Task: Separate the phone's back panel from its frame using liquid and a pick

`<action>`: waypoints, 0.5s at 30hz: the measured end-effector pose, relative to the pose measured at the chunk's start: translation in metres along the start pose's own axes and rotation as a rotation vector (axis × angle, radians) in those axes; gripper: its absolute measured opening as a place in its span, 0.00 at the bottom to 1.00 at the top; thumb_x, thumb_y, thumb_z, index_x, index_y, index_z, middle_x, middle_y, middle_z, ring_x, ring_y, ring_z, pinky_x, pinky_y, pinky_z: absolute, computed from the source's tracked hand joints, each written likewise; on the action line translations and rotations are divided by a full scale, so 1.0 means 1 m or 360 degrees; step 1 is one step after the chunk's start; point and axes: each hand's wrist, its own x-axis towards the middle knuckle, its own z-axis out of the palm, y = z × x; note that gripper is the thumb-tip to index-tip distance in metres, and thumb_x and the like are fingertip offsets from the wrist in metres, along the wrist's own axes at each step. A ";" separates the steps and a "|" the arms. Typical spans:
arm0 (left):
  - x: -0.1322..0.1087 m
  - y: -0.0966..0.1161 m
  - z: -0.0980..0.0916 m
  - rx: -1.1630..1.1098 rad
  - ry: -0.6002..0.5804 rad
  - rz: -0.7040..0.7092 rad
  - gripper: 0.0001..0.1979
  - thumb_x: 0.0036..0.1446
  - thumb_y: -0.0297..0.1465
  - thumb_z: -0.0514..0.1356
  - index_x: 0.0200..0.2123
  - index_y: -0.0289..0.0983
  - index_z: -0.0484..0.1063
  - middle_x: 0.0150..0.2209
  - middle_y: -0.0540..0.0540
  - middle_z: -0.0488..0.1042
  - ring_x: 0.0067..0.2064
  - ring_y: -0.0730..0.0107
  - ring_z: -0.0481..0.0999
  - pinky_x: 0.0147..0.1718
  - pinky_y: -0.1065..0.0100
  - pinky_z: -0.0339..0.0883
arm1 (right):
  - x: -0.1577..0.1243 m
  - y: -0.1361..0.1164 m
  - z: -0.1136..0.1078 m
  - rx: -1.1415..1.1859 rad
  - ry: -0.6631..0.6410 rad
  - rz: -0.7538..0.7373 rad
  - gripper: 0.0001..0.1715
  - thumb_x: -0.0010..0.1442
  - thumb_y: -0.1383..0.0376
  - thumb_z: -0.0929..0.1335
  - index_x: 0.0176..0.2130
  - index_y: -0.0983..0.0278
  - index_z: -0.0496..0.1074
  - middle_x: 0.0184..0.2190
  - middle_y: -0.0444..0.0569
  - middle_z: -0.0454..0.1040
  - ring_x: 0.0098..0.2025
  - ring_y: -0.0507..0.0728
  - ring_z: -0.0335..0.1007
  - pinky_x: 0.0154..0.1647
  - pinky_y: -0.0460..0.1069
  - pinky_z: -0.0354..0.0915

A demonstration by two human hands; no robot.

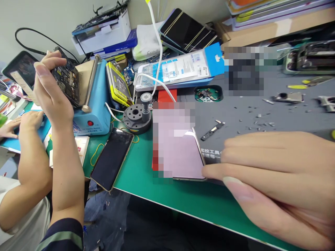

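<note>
My left hand (51,94) is raised at the left, its fingers closed round a dark circuit board (66,80) held upright in front of a blue machine. At the lower right, my right hand (274,174) lies low over the bench with its fingers stretched out side by side. One fingertip touches the lower right corner of a pink phone (192,157), which lies flat where the green mat (146,184) meets the grey mat (261,111). Part of the phone is blurred out.
A black phone (112,158) lies on the green mat near the bench edge. Behind it stand a blue machine (91,104) and a round grey jig (137,118). Small screws (259,116) dot the grey mat. Another person's arm (26,164) rests at the far left.
</note>
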 end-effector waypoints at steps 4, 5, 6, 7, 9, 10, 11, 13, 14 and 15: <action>0.000 -0.001 -0.001 0.0019 -0.0022 -0.0024 0.46 0.80 0.63 0.40 0.54 0.31 0.83 0.55 0.41 0.83 0.68 0.55 0.82 0.83 0.37 0.62 | 0.004 0.011 0.000 0.0108 0.0018 -0.0187 0.12 0.82 0.67 0.59 0.49 0.55 0.69 0.28 0.41 0.73 0.27 0.55 0.66 0.29 0.57 0.58; 0.000 0.000 -0.001 0.0019 -0.0020 -0.0027 0.46 0.80 0.63 0.40 0.54 0.31 0.83 0.55 0.41 0.83 0.68 0.55 0.82 0.83 0.37 0.62 | 0.005 0.013 0.000 0.0114 0.0017 -0.0183 0.12 0.83 0.66 0.59 0.49 0.54 0.69 0.28 0.42 0.74 0.27 0.55 0.67 0.29 0.57 0.59; 0.000 0.000 -0.001 0.0018 -0.0016 -0.0027 0.46 0.80 0.63 0.41 0.54 0.31 0.83 0.54 0.41 0.83 0.68 0.55 0.82 0.83 0.37 0.62 | 0.005 0.014 0.000 0.0126 0.0015 -0.0180 0.12 0.83 0.65 0.59 0.49 0.54 0.69 0.28 0.42 0.74 0.28 0.56 0.67 0.29 0.56 0.59; 0.000 0.000 0.000 0.0019 -0.0009 -0.0025 0.45 0.80 0.63 0.41 0.54 0.31 0.83 0.54 0.41 0.83 0.68 0.56 0.82 0.83 0.38 0.62 | 0.004 0.014 0.000 0.0144 0.0011 -0.0178 0.12 0.84 0.64 0.59 0.49 0.54 0.69 0.28 0.42 0.74 0.28 0.56 0.68 0.28 0.56 0.59; 0.000 0.000 0.000 0.0027 0.0003 -0.0011 0.45 0.80 0.62 0.41 0.53 0.32 0.83 0.55 0.41 0.84 0.68 0.57 0.83 0.82 0.38 0.63 | 0.003 0.015 0.000 0.0185 0.0007 -0.0172 0.15 0.85 0.62 0.57 0.50 0.54 0.70 0.28 0.43 0.74 0.28 0.56 0.67 0.29 0.55 0.60; 0.000 0.001 0.000 0.0037 0.0007 -0.0003 0.45 0.81 0.62 0.40 0.53 0.32 0.83 0.55 0.42 0.84 0.68 0.57 0.83 0.82 0.39 0.64 | 0.002 0.016 0.000 0.0201 0.0009 -0.0170 0.17 0.86 0.61 0.56 0.51 0.54 0.71 0.28 0.43 0.73 0.28 0.56 0.66 0.29 0.55 0.60; 0.000 0.002 0.001 0.0048 0.0012 -0.0001 0.45 0.81 0.62 0.40 0.53 0.33 0.83 0.55 0.43 0.85 0.67 0.58 0.83 0.82 0.39 0.65 | 0.002 0.016 0.001 0.0214 0.0008 -0.0167 0.18 0.86 0.61 0.55 0.51 0.54 0.71 0.27 0.42 0.71 0.27 0.56 0.64 0.29 0.55 0.60; 0.000 0.004 0.001 0.0054 0.0026 -0.0016 0.45 0.80 0.63 0.41 0.52 0.34 0.84 0.56 0.43 0.86 0.67 0.59 0.84 0.82 0.41 0.66 | 0.002 0.017 0.001 0.0214 0.0012 -0.0157 0.18 0.85 0.63 0.55 0.49 0.54 0.71 0.27 0.42 0.69 0.26 0.56 0.61 0.29 0.56 0.58; 0.000 0.006 0.001 0.0047 0.0035 -0.0027 0.44 0.80 0.64 0.42 0.52 0.34 0.84 0.56 0.43 0.86 0.67 0.59 0.84 0.81 0.42 0.67 | 0.002 0.017 0.001 0.0199 0.0018 -0.0150 0.16 0.84 0.64 0.56 0.48 0.54 0.70 0.26 0.42 0.68 0.26 0.56 0.60 0.29 0.56 0.57; 0.000 0.008 0.001 0.0038 0.0048 -0.0038 0.44 0.80 0.64 0.43 0.52 0.34 0.85 0.57 0.43 0.87 0.66 0.59 0.84 0.81 0.43 0.67 | 0.002 0.017 0.001 0.0179 0.0026 -0.0140 0.16 0.84 0.65 0.57 0.47 0.55 0.70 0.26 0.42 0.66 0.26 0.57 0.59 0.29 0.57 0.57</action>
